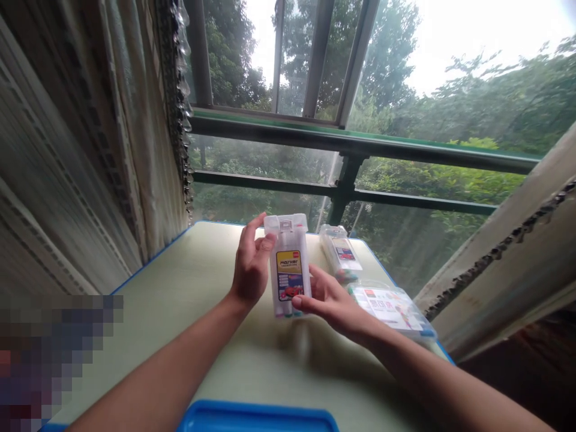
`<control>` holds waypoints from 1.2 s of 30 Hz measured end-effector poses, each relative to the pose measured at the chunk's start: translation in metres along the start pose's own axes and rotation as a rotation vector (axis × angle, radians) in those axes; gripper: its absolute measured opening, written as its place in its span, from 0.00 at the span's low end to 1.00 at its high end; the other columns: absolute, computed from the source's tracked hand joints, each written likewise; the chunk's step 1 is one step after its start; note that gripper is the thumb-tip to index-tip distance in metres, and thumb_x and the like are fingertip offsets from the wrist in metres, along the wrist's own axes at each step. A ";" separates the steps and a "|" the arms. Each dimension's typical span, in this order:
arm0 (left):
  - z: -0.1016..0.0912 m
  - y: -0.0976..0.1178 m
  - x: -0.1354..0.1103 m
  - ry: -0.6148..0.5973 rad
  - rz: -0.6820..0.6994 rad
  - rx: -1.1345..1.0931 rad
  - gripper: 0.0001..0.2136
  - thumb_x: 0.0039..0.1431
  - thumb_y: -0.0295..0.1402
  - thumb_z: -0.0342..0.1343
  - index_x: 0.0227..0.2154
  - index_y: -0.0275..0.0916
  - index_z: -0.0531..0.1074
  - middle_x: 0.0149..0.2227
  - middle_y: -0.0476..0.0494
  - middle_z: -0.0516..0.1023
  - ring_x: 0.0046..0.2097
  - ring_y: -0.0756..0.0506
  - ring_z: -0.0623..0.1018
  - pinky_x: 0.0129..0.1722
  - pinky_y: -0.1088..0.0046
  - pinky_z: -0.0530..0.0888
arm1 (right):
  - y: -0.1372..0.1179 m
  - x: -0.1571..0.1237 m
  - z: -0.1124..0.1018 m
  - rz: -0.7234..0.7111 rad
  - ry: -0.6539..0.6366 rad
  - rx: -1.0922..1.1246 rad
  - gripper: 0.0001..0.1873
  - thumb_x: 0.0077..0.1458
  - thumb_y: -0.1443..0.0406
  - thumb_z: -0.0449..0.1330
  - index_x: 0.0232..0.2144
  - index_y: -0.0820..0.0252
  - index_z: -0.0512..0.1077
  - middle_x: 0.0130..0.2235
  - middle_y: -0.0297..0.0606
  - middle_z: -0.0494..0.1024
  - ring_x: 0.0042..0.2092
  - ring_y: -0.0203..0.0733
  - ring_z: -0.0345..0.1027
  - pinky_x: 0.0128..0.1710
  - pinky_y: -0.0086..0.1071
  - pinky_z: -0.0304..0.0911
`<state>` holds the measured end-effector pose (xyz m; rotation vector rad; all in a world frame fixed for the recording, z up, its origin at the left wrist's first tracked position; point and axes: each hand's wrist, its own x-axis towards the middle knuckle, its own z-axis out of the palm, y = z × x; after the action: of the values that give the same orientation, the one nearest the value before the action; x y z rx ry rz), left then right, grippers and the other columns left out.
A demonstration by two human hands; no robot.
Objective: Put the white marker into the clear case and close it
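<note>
A clear plastic marker case (292, 240) is held upright above the table, its label reading "Marker" with a red car printed on it. My left hand (252, 261) grips its upper left side, thumb on the front near the lid. Around the lower right side curls my right hand (330, 300), its thumb pressing the front by the label. A few coloured marker ends show at the bottom of the case. The lid at the top looks closed.
On the table (189, 288), a second marker case (335, 246) lies at the back right. In front of it is a wider clear box (391, 309) with a printed sheet. A blue tray edge (261, 414) sits at the near side. Curtains and a window surround the table.
</note>
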<state>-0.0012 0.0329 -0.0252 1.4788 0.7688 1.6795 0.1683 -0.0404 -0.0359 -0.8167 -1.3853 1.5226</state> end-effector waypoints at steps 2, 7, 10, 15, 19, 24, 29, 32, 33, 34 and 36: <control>0.002 -0.001 0.003 -0.050 -0.100 -0.170 0.25 0.67 0.48 0.54 0.60 0.37 0.68 0.57 0.34 0.77 0.48 0.41 0.82 0.46 0.63 0.79 | 0.000 0.000 0.002 -0.012 0.005 0.050 0.30 0.51 0.59 0.75 0.53 0.57 0.70 0.48 0.42 0.83 0.49 0.48 0.79 0.54 0.46 0.73; 0.005 0.007 0.003 -0.393 -0.452 -0.562 0.30 0.63 0.55 0.53 0.53 0.32 0.75 0.45 0.32 0.84 0.48 0.32 0.83 0.48 0.54 0.78 | -0.002 -0.001 0.004 -0.011 -0.043 0.242 0.20 0.57 0.60 0.71 0.50 0.59 0.77 0.51 0.44 0.82 0.48 0.44 0.78 0.49 0.38 0.73; 0.006 0.011 0.000 -0.447 -0.609 -0.645 0.35 0.60 0.60 0.54 0.51 0.29 0.76 0.42 0.29 0.84 0.47 0.30 0.83 0.49 0.55 0.78 | 0.001 0.001 0.007 0.014 0.000 0.294 0.19 0.58 0.59 0.70 0.50 0.58 0.78 0.51 0.43 0.82 0.46 0.43 0.77 0.47 0.37 0.72; 0.006 0.003 -0.005 -0.331 -0.588 -0.556 0.34 0.56 0.62 0.59 0.45 0.31 0.77 0.36 0.34 0.83 0.37 0.37 0.82 0.39 0.63 0.78 | 0.007 0.001 0.007 0.001 0.149 0.165 0.21 0.59 0.52 0.68 0.50 0.57 0.77 0.51 0.43 0.80 0.49 0.48 0.76 0.50 0.43 0.71; 0.008 -0.005 -0.009 -0.321 -0.477 -0.402 0.29 0.54 0.56 0.66 0.46 0.34 0.74 0.38 0.39 0.80 0.38 0.41 0.80 0.39 0.66 0.75 | 0.014 0.001 0.003 -0.058 0.186 -0.043 0.35 0.50 0.54 0.75 0.56 0.54 0.70 0.56 0.45 0.76 0.54 0.51 0.73 0.53 0.45 0.69; 0.009 -0.002 -0.011 -0.361 -0.460 -0.296 0.30 0.48 0.54 0.71 0.44 0.35 0.73 0.37 0.41 0.79 0.39 0.42 0.79 0.40 0.67 0.74 | 0.018 0.002 0.003 -0.056 0.191 -0.044 0.40 0.44 0.56 0.78 0.57 0.56 0.69 0.53 0.45 0.77 0.52 0.52 0.73 0.49 0.42 0.70; 0.006 0.008 -0.010 -0.453 -0.494 -0.449 0.28 0.50 0.57 0.67 0.42 0.35 0.76 0.34 0.41 0.79 0.36 0.42 0.78 0.36 0.69 0.72 | 0.011 -0.001 0.004 -0.025 -0.016 0.248 0.24 0.53 0.54 0.73 0.47 0.60 0.78 0.47 0.42 0.81 0.46 0.44 0.75 0.47 0.36 0.69; 0.006 0.012 -0.008 -0.415 -0.539 -0.495 0.24 0.52 0.52 0.67 0.39 0.34 0.77 0.31 0.43 0.79 0.33 0.45 0.77 0.33 0.70 0.72 | 0.009 -0.002 0.005 0.027 -0.022 0.356 0.22 0.57 0.51 0.70 0.47 0.61 0.79 0.43 0.42 0.82 0.44 0.43 0.76 0.49 0.39 0.70; 0.006 0.012 -0.008 -0.383 -0.533 -0.488 0.22 0.52 0.50 0.68 0.38 0.35 0.76 0.30 0.44 0.78 0.31 0.46 0.76 0.33 0.71 0.72 | 0.009 -0.002 0.005 0.022 -0.005 0.350 0.21 0.59 0.52 0.69 0.47 0.60 0.79 0.43 0.42 0.82 0.44 0.43 0.77 0.49 0.40 0.70; 0.007 0.012 -0.007 -0.352 -0.522 -0.472 0.21 0.52 0.48 0.69 0.37 0.35 0.75 0.29 0.46 0.77 0.30 0.47 0.75 0.32 0.72 0.71 | 0.009 -0.002 0.006 0.009 0.015 0.326 0.21 0.60 0.53 0.68 0.48 0.60 0.79 0.44 0.42 0.82 0.44 0.44 0.77 0.50 0.41 0.70; 0.008 0.010 -0.007 -0.304 -0.495 -0.428 0.20 0.51 0.44 0.71 0.37 0.35 0.74 0.30 0.47 0.77 0.30 0.49 0.74 0.32 0.73 0.71 | 0.010 0.000 0.006 -0.022 0.055 0.250 0.19 0.61 0.55 0.67 0.50 0.59 0.77 0.46 0.42 0.82 0.46 0.45 0.77 0.50 0.42 0.70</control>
<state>0.0052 0.0216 -0.0198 1.0942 0.5113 1.1236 0.1611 -0.0427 -0.0451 -0.6806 -1.1327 1.6047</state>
